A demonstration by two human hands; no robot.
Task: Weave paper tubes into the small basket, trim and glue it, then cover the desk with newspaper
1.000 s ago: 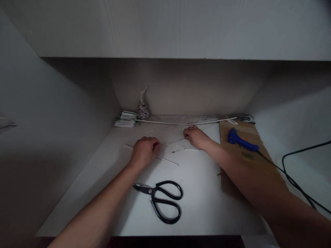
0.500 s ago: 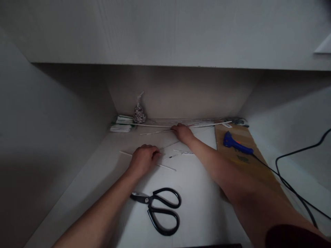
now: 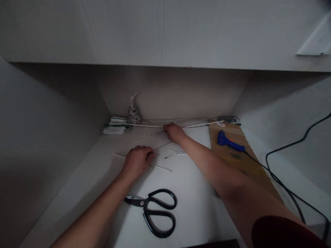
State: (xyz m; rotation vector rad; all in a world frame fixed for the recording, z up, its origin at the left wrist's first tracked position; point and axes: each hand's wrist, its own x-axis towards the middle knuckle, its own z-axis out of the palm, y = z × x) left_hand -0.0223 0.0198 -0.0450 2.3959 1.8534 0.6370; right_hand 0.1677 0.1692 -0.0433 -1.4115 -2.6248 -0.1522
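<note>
My left hand is closed above the white floor of the recess, over a thin white stick that passes beneath it and shows on both sides. A thin strand runs from near its fingertips up toward my right hand. What the left fingers hold is hidden. Farther back, my right hand has its fingers closed at a loose bundle of long thin paper-like sticks along the back wall. Shorter pieces lie between the hands. Black-handled scissors lie partly open in front.
A small woven cone-shaped piece stands at the back left beside white packets. On the right, a blue glue gun rests on cardboard, its black cord trailing right. A panel overhangs the recess.
The whole view has shifted slightly, so things sit further left. Near my right hand the left ends of the thin sticks have spread apart a little. My left hand keeps its place over the stick.
</note>
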